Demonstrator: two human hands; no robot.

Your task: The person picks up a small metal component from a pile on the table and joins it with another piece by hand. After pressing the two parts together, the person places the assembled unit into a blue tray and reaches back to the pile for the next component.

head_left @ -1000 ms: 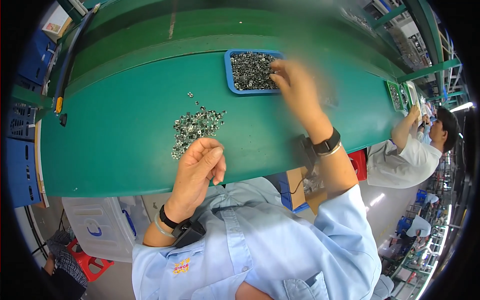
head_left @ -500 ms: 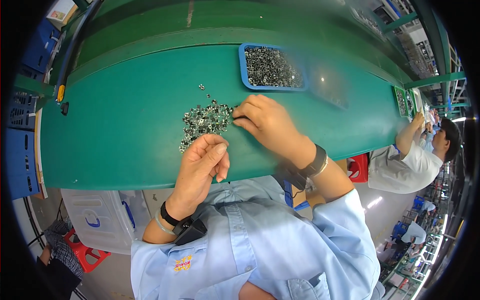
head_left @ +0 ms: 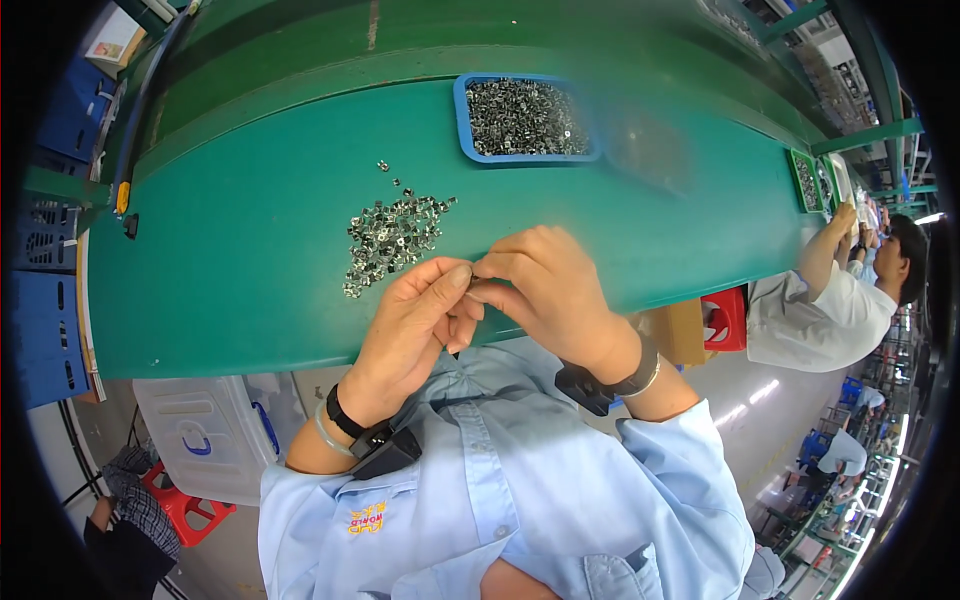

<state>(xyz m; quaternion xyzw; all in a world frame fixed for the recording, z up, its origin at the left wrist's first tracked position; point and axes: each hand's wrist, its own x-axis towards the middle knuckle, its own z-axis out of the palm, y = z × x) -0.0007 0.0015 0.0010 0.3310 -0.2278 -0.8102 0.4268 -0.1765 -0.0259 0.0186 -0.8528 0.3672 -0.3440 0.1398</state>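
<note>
Head view: apparently mid-cycle, both hands together on one small part [head_left: 473, 281].
Left hand [head_left: 415, 310] and right hand [head_left: 555, 295] meet at the fingertips, pinched on it; mostly hidden, above the near edge of the green mat [head_left: 250, 230]. Loose pile [head_left: 395, 240] and well-filled blue tray [head_left: 463, 115] both out; can't tell which lot is finished. Pile pieces: shiny, angular, metallic-looking, dark patches. Tray: rounded corners, plastic-looking rim. Mat: smooth, slight sheen.
</note>
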